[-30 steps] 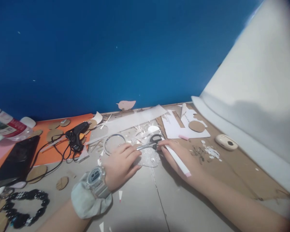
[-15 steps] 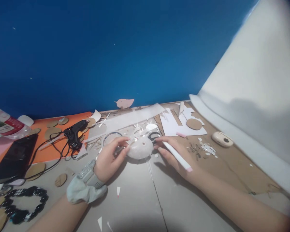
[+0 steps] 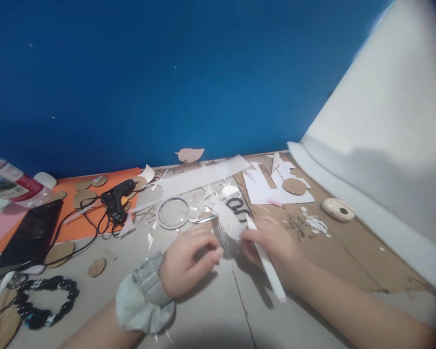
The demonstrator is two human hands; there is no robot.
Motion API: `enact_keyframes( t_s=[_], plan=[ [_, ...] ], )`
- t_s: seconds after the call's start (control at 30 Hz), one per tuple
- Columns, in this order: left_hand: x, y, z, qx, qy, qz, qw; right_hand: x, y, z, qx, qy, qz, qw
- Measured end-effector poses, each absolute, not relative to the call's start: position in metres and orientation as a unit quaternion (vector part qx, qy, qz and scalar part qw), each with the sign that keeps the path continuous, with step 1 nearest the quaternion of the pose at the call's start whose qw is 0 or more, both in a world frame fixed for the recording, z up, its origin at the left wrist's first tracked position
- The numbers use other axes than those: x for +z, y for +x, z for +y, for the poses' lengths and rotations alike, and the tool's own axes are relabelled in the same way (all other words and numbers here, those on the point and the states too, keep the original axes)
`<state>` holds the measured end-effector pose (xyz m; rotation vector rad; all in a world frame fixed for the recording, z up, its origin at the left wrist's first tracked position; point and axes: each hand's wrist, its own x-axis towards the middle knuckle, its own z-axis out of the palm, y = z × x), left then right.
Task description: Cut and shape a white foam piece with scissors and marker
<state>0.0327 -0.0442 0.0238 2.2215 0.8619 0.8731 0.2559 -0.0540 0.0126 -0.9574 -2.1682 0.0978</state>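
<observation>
My left hand [image 3: 189, 259], with a watch and a grey scrunchie on the wrist, is curled and blurred, its fingertips at the lower edge of a pale translucent round piece [image 3: 225, 219]. The piece is tilted up off the table between both hands. My right hand [image 3: 272, 242] grips a white pen [image 3: 271, 271] with a pink end and touches the piece's right side. Black-handled scissors [image 3: 237, 207] lie just behind the piece. A clear ring [image 3: 173, 213] lies to the left of it.
A black glue gun [image 3: 116, 196] with its cord lies on orange paper [image 3: 76, 225]. At the left are a phone [image 3: 27, 237], a bottle [image 3: 7, 186] and a black bead bracelet [image 3: 45, 300]. White paper with a cardboard disc [image 3: 294, 186] and a small cream device [image 3: 337, 209] lie right. Paper scraps are scattered about.
Both hands have drawn nearer to me with the round piece, which was lifted off the table and tilted up. The scissors and the ring now lie uncovered behind the hands.
</observation>
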Motion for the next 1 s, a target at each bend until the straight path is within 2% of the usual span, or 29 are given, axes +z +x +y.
enact_keyframes(
  t_s=[0.1, 0.23, 0.43, 0.53, 0.7, 0.87, 1.0],
  plan=[
    [0.023, 0.041, -0.051, 0.337, 0.777, 0.312, 0.430, 0.015, 0.256, -0.058, -0.028, -0.294, -0.892, 0.343],
    [0.017, 0.044, -0.050, 0.359, 0.706, 0.377, 0.479, 0.016, 0.255, -0.062, -0.073, -0.263, -0.908, 0.319],
    [0.017, 0.042, -0.047, 0.335, 0.712, 0.390, 0.479, 0.001, 0.255, -0.056, 0.088, -0.414, -0.797, 0.431],
    [0.018, 0.043, -0.047, 0.295, 0.726, 0.380, 0.491, 0.000, 0.255, -0.053, 0.130, -0.458, -0.779, 0.407],
    [0.019, 0.044, -0.046, 0.269, 0.718, 0.385, 0.514, 0.020, 0.250, -0.056, 0.238, -0.498, -0.771, 0.318],
    [0.020, 0.041, -0.044, 0.260, 0.731, 0.357, 0.519, 0.029, 0.250, -0.058, 0.306, -0.493, -0.760, 0.292],
    [0.015, 0.039, -0.042, 0.310, 0.720, 0.380, 0.491, 0.026, 0.252, -0.057, 0.343, -0.486, -0.745, 0.301]
  ],
)
